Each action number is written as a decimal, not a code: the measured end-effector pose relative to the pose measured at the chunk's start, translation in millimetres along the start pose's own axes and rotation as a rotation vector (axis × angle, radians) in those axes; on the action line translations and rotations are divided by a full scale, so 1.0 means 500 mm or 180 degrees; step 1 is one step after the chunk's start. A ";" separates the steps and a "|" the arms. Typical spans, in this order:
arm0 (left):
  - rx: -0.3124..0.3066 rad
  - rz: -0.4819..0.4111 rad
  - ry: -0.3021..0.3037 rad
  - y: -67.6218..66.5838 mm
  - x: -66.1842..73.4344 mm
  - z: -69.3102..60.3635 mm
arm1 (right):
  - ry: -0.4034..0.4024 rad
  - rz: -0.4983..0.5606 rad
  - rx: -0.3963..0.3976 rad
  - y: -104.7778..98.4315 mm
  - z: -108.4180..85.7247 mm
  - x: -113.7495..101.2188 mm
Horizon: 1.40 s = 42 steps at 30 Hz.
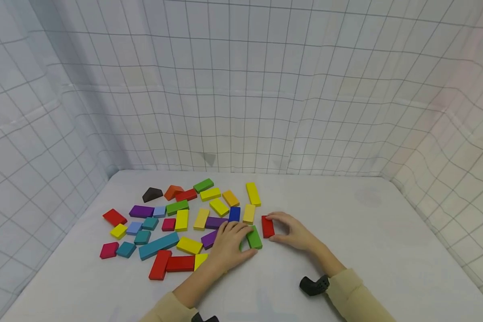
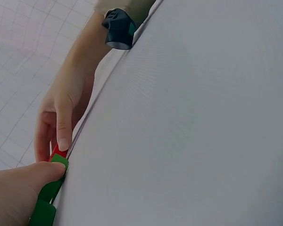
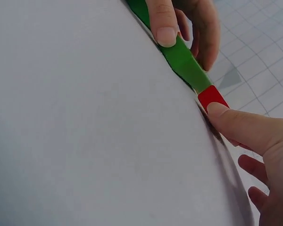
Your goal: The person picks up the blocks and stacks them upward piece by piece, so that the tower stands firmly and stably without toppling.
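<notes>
Near the middle of the table, my right hand [image 1: 295, 233] pinches a red block [image 1: 268, 228] between thumb and fingers, one at each end. To its left, my left hand [image 1: 229, 246] holds a green block [image 1: 255, 239], with the thumb at its near end and fingertips at the far end. Another green block [image 2: 43, 214] lies beside it, mostly hidden under the left palm in the head view. From the right wrist, the thumb is seen against the red block [image 3: 212, 96], close to the green block [image 3: 191, 70].
Many coloured blocks lie scattered left of my hands, among them a long blue block [image 1: 158, 246], a purple block [image 1: 141, 211] and a black block [image 1: 152, 194]. A yellow block [image 1: 253, 194] lies farther back. White gridded curtains [image 1: 265, 112] surround the white table [image 1: 366, 232].
</notes>
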<state>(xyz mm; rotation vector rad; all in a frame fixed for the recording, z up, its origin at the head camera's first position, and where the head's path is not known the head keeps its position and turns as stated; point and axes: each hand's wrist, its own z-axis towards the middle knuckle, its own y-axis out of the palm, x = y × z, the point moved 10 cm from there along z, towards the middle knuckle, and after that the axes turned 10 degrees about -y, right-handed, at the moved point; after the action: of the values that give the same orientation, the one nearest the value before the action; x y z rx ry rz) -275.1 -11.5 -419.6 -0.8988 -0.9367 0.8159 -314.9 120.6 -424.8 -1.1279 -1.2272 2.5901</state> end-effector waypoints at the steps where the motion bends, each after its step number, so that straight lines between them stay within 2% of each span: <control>1: 0.0011 -0.0013 0.0008 0.000 0.003 0.001 | -0.0011 -0.0008 0.0019 -0.005 -0.005 0.002; 10: 0.0028 -0.0132 0.0165 0.010 0.064 0.009 | 0.0050 0.0007 0.0130 -0.059 -0.074 0.016; 16: -0.0122 -0.0158 0.0255 0.041 0.111 0.021 | 0.0137 0.0017 0.0135 -0.096 -0.135 0.027; 23: -0.0211 -0.0367 0.0486 0.077 0.169 0.037 | 0.0190 0.0004 0.0114 -0.125 -0.190 0.033; 28: -0.0274 -0.0427 0.0542 0.099 0.198 0.049 | 0.0308 0.0037 0.0082 -0.138 -0.214 0.032; 34: -0.0289 -0.0397 0.0594 0.115 0.226 0.060 | 0.0402 0.0091 0.0074 -0.150 -0.230 0.039; 42: -0.0252 -0.0286 0.0562 0.133 0.240 0.065 | 0.0526 0.0228 0.0067 -0.151 -0.240 0.051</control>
<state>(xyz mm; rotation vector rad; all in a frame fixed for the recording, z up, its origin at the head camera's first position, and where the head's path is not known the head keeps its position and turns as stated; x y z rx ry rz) -272.8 129.0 -431.9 -0.9741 -0.8526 0.6157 -274.7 258.3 -437.2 -1.3745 -1.1423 2.4925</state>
